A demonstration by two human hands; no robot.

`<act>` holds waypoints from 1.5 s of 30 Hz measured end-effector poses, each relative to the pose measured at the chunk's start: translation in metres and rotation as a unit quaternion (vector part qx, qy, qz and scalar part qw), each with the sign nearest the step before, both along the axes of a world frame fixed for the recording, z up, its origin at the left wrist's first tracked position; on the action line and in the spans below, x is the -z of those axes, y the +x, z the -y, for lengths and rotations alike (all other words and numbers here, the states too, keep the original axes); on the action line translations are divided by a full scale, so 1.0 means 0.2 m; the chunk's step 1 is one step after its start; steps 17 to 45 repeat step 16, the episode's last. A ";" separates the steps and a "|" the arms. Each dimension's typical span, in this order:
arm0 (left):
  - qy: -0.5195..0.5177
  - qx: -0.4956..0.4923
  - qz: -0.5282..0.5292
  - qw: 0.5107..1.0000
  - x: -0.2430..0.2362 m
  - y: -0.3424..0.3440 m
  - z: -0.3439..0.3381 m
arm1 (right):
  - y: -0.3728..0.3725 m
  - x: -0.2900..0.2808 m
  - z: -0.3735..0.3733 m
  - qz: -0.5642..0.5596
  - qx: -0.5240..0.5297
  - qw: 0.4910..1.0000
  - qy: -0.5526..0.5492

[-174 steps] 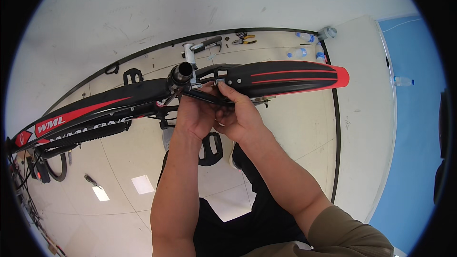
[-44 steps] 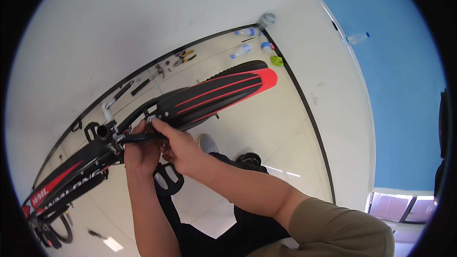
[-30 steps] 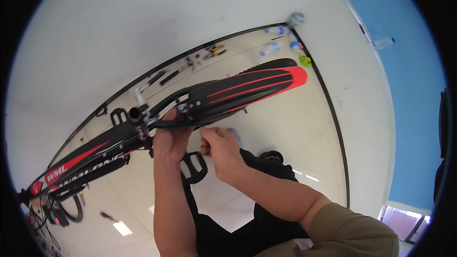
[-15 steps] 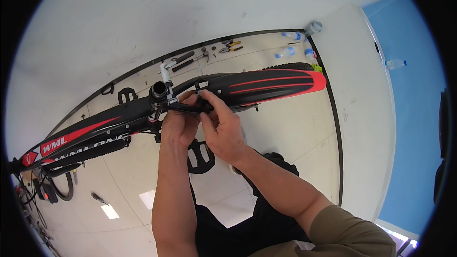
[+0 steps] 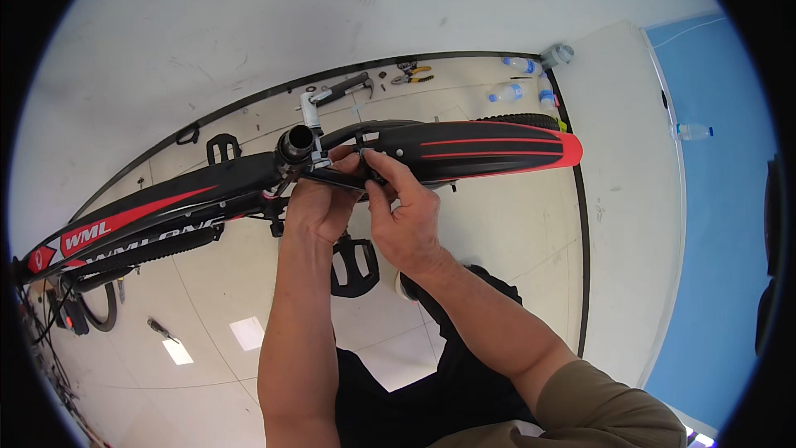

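Observation:
A black and red bicycle frame [image 5: 166, 197] runs across the view, with the open top of its seat tube [image 5: 297, 145] facing up and a silver metal piece [image 5: 312, 109] beside it. Behind the tube is a black rear fender [image 5: 489, 149] with red stripes and a red tip. My left hand [image 5: 322, 209] reaches under the frame just behind the seat tube, fingers bent and partly hidden. Close beside it, my right hand [image 5: 408, 214] is closed, thumb and fingertips pinched at the fender's front end. What either hand grips is hidden between the fingers and the frame.
Along the wall lie a hammer [image 5: 347, 87], yellow-handled pliers [image 5: 413, 75] and small parts. Several plastic bottles [image 5: 506, 93] lie in the far corner. Pedals [image 5: 355, 268] stick out both sides. A screwdriver-like tool [image 5: 162, 330] is on the floor at left.
The bicycle's seat tube and both hands sit slightly further right in the view, which has shifted a little. The hands keep their place behind the seat tube, with only small finger movement.

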State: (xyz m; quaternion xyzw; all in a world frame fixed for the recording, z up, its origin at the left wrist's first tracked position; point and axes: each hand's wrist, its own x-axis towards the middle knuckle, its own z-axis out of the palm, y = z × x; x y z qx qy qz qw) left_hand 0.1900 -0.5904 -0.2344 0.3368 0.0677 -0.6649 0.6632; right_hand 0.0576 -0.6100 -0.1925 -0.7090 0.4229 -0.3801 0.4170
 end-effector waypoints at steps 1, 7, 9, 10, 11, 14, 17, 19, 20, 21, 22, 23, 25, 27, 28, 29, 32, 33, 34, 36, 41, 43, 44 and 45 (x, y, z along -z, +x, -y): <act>-0.002 0.002 -0.008 1.000 0.00 0.00 0.00 | 0.00 0.00 0.00 -0.001 0.000 1.000 -0.004; 0.016 -0.008 -0.025 1.000 0.01 0.00 0.00 | 0.00 0.02 0.00 -0.002 0.005 1.000 -0.017; 0.010 -0.013 -0.027 0.999 0.03 0.00 0.00 | 0.01 0.01 0.00 0.001 0.007 1.000 -0.017; 0.003 -0.015 -0.029 0.999 0.06 0.00 0.00 | 0.00 0.01 0.00 -0.008 0.006 1.000 -0.015; -0.004 -0.016 -0.030 0.999 0.08 0.00 -0.01 | 0.00 0.01 -0.01 -0.017 0.006 1.000 -0.014; 0.028 -0.037 -0.023 0.999 0.10 -0.02 0.00 | 0.01 0.01 -0.01 -0.020 0.014 1.000 -0.005; 0.028 -0.026 -0.001 0.999 0.13 -0.01 0.00 | 0.00 0.02 0.00 -0.034 0.006 0.999 0.020; 0.028 -0.026 -0.001 0.999 0.13 -0.01 0.00 | 0.00 0.02 0.00 -0.034 0.006 0.999 0.020; 0.028 -0.026 -0.001 0.999 0.13 -0.01 0.00 | 0.00 0.02 0.00 -0.034 0.006 0.999 0.020; 0.028 -0.026 -0.001 0.999 0.13 -0.01 0.00 | 0.00 0.02 0.00 -0.034 0.006 0.999 0.020; 0.028 -0.026 -0.001 0.999 0.13 -0.01 0.00 | 0.00 0.02 0.00 -0.034 0.006 0.999 0.020; 0.028 -0.026 -0.001 0.999 0.13 -0.01 0.00 | 0.00 0.02 0.00 -0.034 0.006 0.999 0.020; 0.028 -0.026 -0.001 0.999 0.13 -0.01 0.00 | 0.00 0.02 0.00 -0.034 0.006 0.999 0.020; 0.028 -0.026 -0.001 0.999 0.13 -0.01 0.00 | 0.00 0.02 0.00 -0.034 0.006 0.999 0.020; 0.028 -0.026 -0.001 0.999 0.13 -0.01 0.00 | 0.00 0.02 0.00 -0.034 0.006 0.999 0.020; 0.028 -0.026 -0.001 0.999 0.13 -0.01 0.00 | 0.00 0.02 0.00 -0.034 0.006 0.999 0.020; 0.028 -0.026 -0.001 0.999 0.13 -0.01 0.00 | 0.00 0.02 0.00 -0.034 0.006 0.999 0.020; 0.028 -0.026 -0.001 0.999 0.13 -0.01 0.00 | 0.00 0.02 0.00 -0.034 0.006 0.999 0.020; 0.028 -0.026 -0.001 0.999 0.13 -0.01 0.00 | 0.00 0.02 0.00 -0.034 0.006 0.999 0.020; 0.028 -0.026 -0.001 0.999 0.13 -0.01 0.00 | 0.00 0.02 0.00 -0.034 0.006 0.999 0.020; 0.028 -0.026 -0.001 0.999 0.13 -0.01 0.00 | 0.00 0.02 0.00 -0.034 0.006 0.999 0.020; 0.028 -0.026 -0.001 0.999 0.13 -0.01 0.00 | 0.00 0.02 0.00 -0.034 0.006 0.999 0.020; 0.028 -0.026 -0.001 0.999 0.13 -0.01 0.00 | 0.00 0.02 0.00 -0.034 0.006 0.999 0.020; 0.028 -0.026 -0.001 0.999 0.13 -0.01 0.00 | 0.00 0.02 0.00 -0.034 0.006 0.999 0.020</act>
